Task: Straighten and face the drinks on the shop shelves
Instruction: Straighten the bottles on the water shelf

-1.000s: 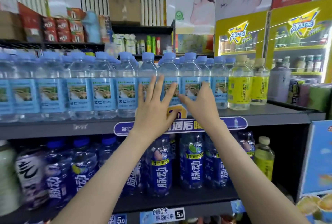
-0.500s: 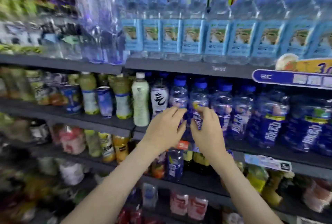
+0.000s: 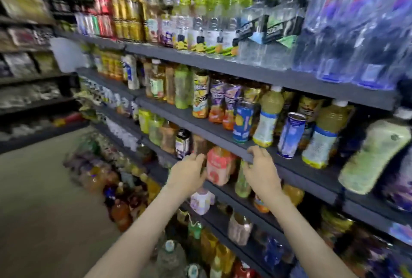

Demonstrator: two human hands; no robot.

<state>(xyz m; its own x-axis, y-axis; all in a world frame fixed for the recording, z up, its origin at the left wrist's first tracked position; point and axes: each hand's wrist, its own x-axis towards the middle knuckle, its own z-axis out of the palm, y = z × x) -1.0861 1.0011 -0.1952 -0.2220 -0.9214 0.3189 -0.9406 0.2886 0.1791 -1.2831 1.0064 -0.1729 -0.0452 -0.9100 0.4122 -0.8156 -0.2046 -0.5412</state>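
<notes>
Grey shop shelves [image 3: 223, 131] run from the left back to the right front, full of drinks. A pink-labelled bottle [image 3: 219, 165] stands on a lower shelf between my two hands. My left hand [image 3: 189, 172] is beside its left side, fingers curled, touching or nearly touching it. My right hand [image 3: 259, 166] hovers to its right, fingers bent over the shelf edge in front of a green bottle [image 3: 243, 179]. The view is blurred, so I cannot tell whether either hand grips anything. Juice bottles and a blue can [image 3: 291, 135] stand on the shelf above.
Gold and red cans [image 3: 124, 8] and clear bottles fill the top shelf; wrapped blue water packs [image 3: 356, 21] sit at the top right. More bottles stand on the floor [image 3: 44, 188] by the shelf foot. Another shelving unit [image 3: 26, 72] lines the aisle's left side.
The view has swung left and down along the shelves. Both hands have left the blue bottles and now frame a pink-labelled bottle on a lower shelf.
</notes>
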